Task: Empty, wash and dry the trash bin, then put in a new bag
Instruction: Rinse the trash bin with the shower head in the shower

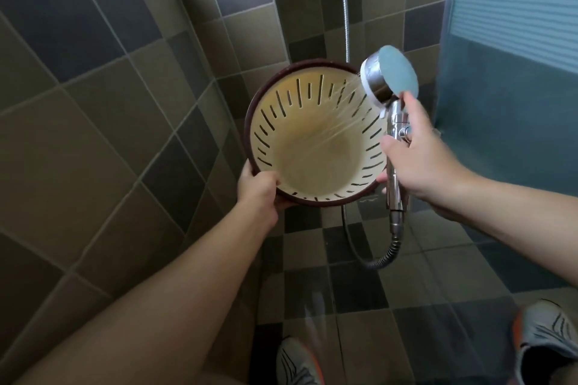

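A: We hold the trash bin (312,147) tilted, its mouth turned up toward us, with our left hand (259,189). The fingers curl over the dark rim at its lower left edge, thumb inside against the cream wall, the rest hidden beneath.

B: Our right hand (419,162) grips the chrome handle of the shower head (389,78), fingers wrapped round it, just right of the bin's rim. The head sits above those fingers, at the bin's upper right edge.

A: Water (337,122) sprays from the head down and left across the slotted inner wall to the bin's base.

B: Below the right fingers the metal hose (386,256) loops toward the tiled floor (359,291). Our two shoes (297,362) stand on it, well below both hands.
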